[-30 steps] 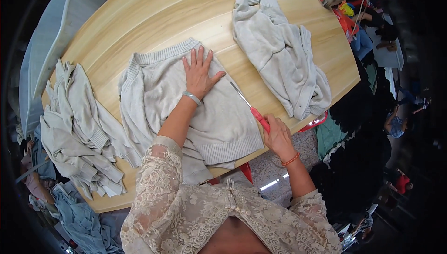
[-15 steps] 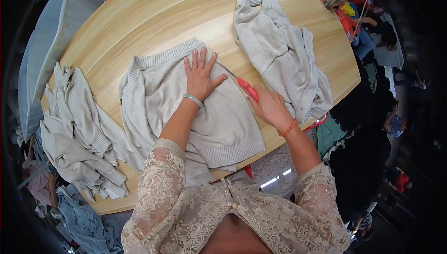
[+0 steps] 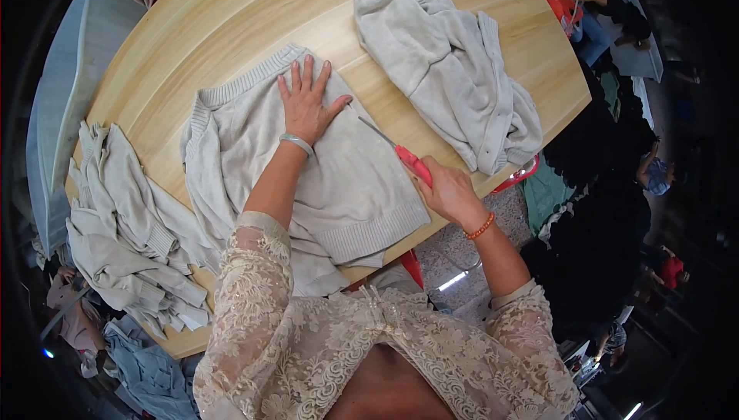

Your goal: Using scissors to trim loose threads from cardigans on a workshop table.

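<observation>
A pale grey knitted sweater lies spread flat on the round wooden table. My left hand presses flat on the sweater's upper part, fingers spread. My right hand grips red-handled scissors at the sweater's right edge. Their blades point up and to the left along that edge.
A second light grey garment lies crumpled at the table's upper right. A heap of similar pale garments sits at the left edge. Coloured items and another person are beyond the table's far right. More cloth lies on the floor at lower left.
My right hand with the scissors has moved up from the table's near edge to the sweater's right side. My left hand stays flat on the sweater.
</observation>
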Demonstrator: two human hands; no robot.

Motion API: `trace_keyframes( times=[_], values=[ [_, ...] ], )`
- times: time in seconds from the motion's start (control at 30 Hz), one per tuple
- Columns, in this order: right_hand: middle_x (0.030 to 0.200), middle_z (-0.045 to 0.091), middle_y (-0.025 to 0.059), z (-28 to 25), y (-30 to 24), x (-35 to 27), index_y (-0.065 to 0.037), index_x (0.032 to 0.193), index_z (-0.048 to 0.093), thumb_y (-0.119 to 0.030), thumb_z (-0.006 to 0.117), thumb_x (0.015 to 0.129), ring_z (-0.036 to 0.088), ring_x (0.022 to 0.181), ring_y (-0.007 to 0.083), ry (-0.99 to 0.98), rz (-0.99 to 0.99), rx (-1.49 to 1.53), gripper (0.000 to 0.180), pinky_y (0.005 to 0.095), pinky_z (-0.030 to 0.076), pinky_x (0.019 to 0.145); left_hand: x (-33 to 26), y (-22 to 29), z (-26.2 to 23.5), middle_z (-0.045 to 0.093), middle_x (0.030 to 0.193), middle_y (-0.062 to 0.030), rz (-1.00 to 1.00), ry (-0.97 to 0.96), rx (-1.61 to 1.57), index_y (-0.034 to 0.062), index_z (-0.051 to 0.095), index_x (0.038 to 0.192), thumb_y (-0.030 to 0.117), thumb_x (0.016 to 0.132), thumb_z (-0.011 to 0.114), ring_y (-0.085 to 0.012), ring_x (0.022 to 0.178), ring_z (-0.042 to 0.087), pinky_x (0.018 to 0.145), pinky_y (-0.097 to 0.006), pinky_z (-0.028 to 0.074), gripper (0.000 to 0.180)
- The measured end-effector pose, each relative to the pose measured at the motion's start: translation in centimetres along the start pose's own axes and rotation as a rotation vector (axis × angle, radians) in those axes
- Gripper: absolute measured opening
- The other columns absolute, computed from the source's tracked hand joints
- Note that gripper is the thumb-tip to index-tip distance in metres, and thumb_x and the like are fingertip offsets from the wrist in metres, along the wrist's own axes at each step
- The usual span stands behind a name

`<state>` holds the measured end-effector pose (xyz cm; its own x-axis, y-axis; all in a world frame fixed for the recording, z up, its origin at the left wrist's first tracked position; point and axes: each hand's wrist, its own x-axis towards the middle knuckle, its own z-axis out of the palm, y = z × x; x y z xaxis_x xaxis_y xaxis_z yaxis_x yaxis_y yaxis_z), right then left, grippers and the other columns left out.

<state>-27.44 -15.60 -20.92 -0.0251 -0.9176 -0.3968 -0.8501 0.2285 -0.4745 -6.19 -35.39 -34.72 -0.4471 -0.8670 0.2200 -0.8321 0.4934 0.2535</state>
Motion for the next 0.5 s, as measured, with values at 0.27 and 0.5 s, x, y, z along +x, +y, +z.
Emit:
trace_keyframes(
  times=[0.27, 0.5],
  values=[
    [0.091, 0.062, 0.02, 1.9, 0.6, -4.0, -0.005, 0.114, 0.053, -0.013, 0.058, 0.09, 0.06, 0.087, 0.0408, 0.306, -0.153, 0.207, 0.025, 0.0472, 0.048, 0.076, -2.2, 1.0, -1.3, 0.028, 0.154, -0.0158, 0.02, -0.035, -0.009, 0.0151, 0.041, 0.144, 0.054, 0.084, 0.06, -0.0391, 0.144, 0.019, 0.11, -0.068, 0.007, 0.074],
    [0.09, 0.062, 0.0214, 2.9, 2.0, -6.6, -0.006, 0.114, 0.053, -0.014, 0.059, 0.09, 0.061, 0.086, 0.0407, 0.171, -0.018, 0.105, 0.026, 0.0481, 0.049, 0.075, -9.2, 7.7, -2.6, 0.026, 0.155, -0.0168, 0.144, -0.197, -0.22, 0.0159, 0.045, 0.142, 0.048, 0.084, 0.062, -0.0389, 0.143, 0.02, 0.113, -0.061, 0.008, 0.068]
  ],
)
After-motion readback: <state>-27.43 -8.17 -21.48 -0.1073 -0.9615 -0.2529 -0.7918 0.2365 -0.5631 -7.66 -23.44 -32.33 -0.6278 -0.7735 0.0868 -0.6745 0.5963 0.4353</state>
